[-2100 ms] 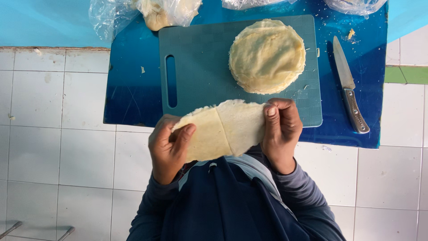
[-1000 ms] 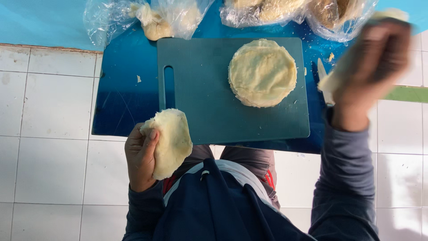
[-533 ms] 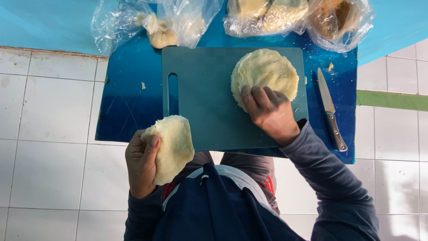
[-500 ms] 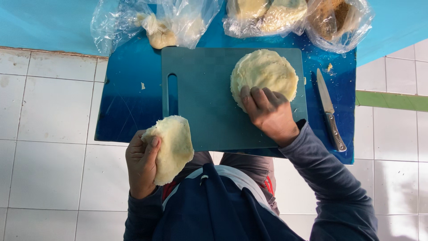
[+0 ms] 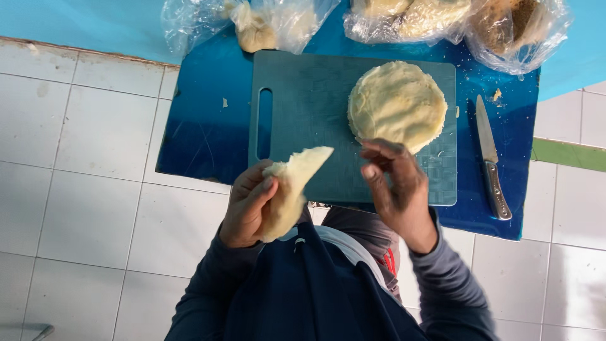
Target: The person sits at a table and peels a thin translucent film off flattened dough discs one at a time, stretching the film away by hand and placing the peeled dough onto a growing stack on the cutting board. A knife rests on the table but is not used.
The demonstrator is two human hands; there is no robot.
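My left hand (image 5: 247, 207) holds a thin, pale round of flatbread (image 5: 293, 187) folded and tilted on edge, just in front of the green cutting board (image 5: 303, 107). My right hand (image 5: 394, 186) hovers beside it with fingers spread and nothing in it, at the board's near edge. A stack of the same pale flatbreads (image 5: 398, 104) lies on the right half of the board, just beyond my right fingertips.
The board rests on a blue table (image 5: 202, 126) over a white tiled floor (image 5: 82, 164). A knife (image 5: 490, 163) lies to the right of the board. Clear plastic bags (image 5: 265, 22) with dough and other food (image 5: 511, 28) sit along the far edge.
My right hand has lifted off the flatbread stack and come back toward me. The flatbread in my left hand has turned more on edge, its tip pointing at the right hand.
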